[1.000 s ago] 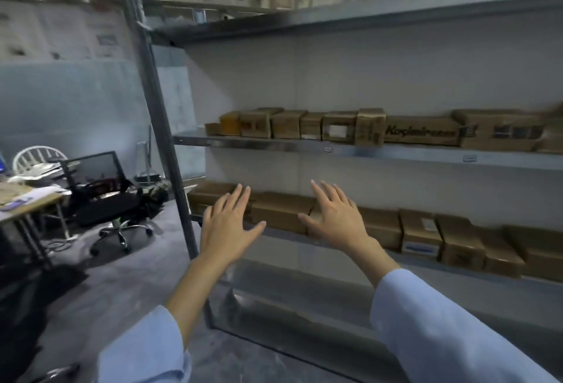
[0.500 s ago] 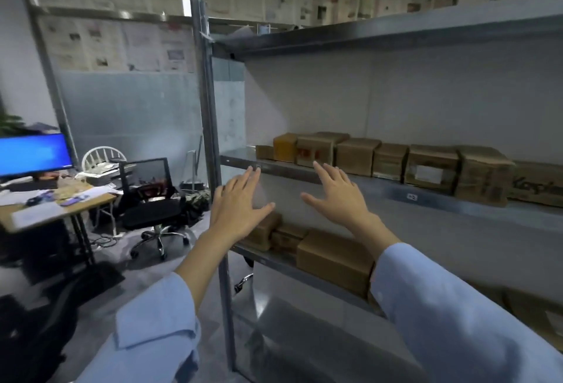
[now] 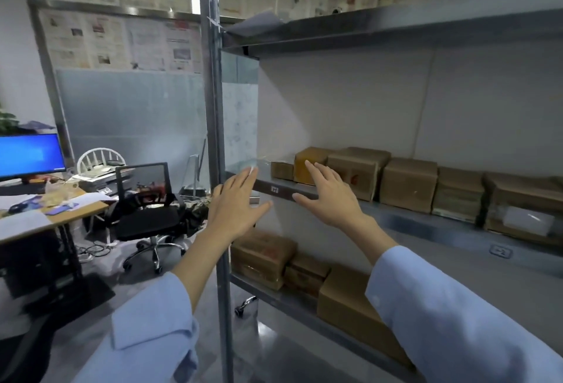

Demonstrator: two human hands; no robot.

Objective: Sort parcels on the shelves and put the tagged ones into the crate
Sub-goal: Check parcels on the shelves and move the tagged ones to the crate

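Cardboard parcels stand in a row on the middle metal shelf [image 3: 286, 192]: a small one [image 3: 281, 170] at the left end, a yellowish one [image 3: 307, 160], then larger brown ones [image 3: 408, 183]. One at the far right carries a white label [image 3: 528, 220]. More parcels [image 3: 262, 253] sit on the lower shelf. My left hand [image 3: 234, 209] and my right hand [image 3: 330, 196] are raised in front of the middle shelf's left end, fingers straight, holding nothing. My right hand's fingertips overlap the yellowish parcel in the view. No crate is in view.
The shelf's upright metal post [image 3: 214, 126] stands just behind my left hand. To the left are a black office chair [image 3: 146, 215], a desk [image 3: 45, 215] with a blue monitor [image 3: 29, 155], and a white chair [image 3: 97, 158].
The view has swung left and closer to the shelf's left end. Both hands stayed raised and open, now level with the middle shelf instead of the lower one.
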